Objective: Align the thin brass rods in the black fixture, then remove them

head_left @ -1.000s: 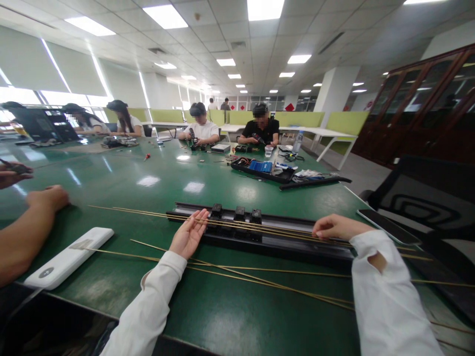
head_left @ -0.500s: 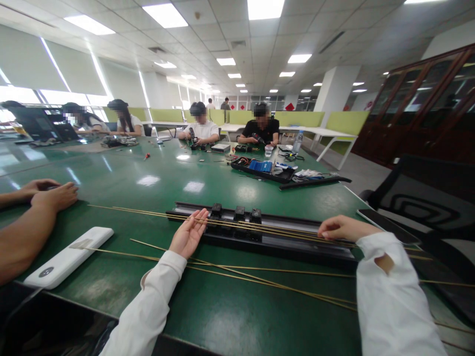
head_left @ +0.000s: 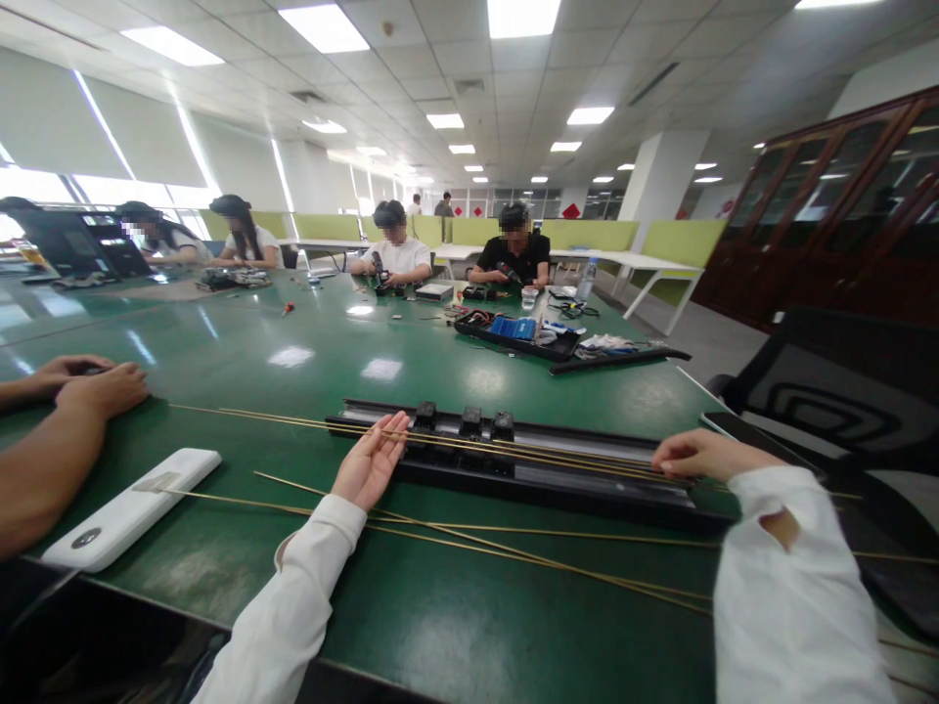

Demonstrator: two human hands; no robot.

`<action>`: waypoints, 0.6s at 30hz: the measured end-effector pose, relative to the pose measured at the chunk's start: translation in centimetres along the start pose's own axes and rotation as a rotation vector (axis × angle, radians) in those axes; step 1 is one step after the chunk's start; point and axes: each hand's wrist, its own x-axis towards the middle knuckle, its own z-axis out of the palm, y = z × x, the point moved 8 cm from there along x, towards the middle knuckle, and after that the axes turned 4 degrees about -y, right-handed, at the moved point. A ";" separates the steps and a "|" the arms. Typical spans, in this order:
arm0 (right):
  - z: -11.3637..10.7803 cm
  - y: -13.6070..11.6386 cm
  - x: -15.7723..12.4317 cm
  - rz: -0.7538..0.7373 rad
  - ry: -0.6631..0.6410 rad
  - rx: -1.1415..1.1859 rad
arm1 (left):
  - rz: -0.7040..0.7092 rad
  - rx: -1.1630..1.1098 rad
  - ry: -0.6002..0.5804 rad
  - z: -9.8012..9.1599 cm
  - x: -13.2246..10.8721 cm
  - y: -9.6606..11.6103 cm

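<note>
Several thin brass rods point(head_left: 579, 462) run lengthwise just over a long black rail point(head_left: 602, 496) on the green table. My left hand point(head_left: 373, 458) is palm up at the rail's left part, fingers stretched out, and the rods pass across them. Towards the rail's right end, my right hand point(head_left: 708, 456) is closed in a pinch on the rods; exactly how many it grips cannot be made out. Three black blocks point(head_left: 470, 420) sit on the rail between my hands. Nearer to me, several loose brass rods point(head_left: 506, 531) lie crossing on the table.
A white oblong device point(head_left: 136, 508) lies at left, beside another person's hands point(head_left: 95, 383). An open black case point(head_left: 514, 334) with tools and a black strip point(head_left: 620, 361) are farther back. A phone-like dark slab point(head_left: 755, 440) and a chair point(head_left: 828, 391) are at right. Co-workers sit opposite.
My right hand has slid to the right along the rods, away from the blocks. My left hand stays at the same spot on the rail, still palm up.
</note>
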 end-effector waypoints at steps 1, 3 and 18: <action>0.2 0.0 -0.2 0.003 -0.046 0.060 | 0.000 0.002 0.000 0.0 0.0 0.0; 0.6 0.0 -0.5 0.016 -0.123 0.171 | 0.002 0.007 0.001 0.1 -0.1 0.0; -6.6 -2.5 -5.0 0.217 0.357 -0.288 | 0.008 -0.027 0.032 0.1 -0.4 0.1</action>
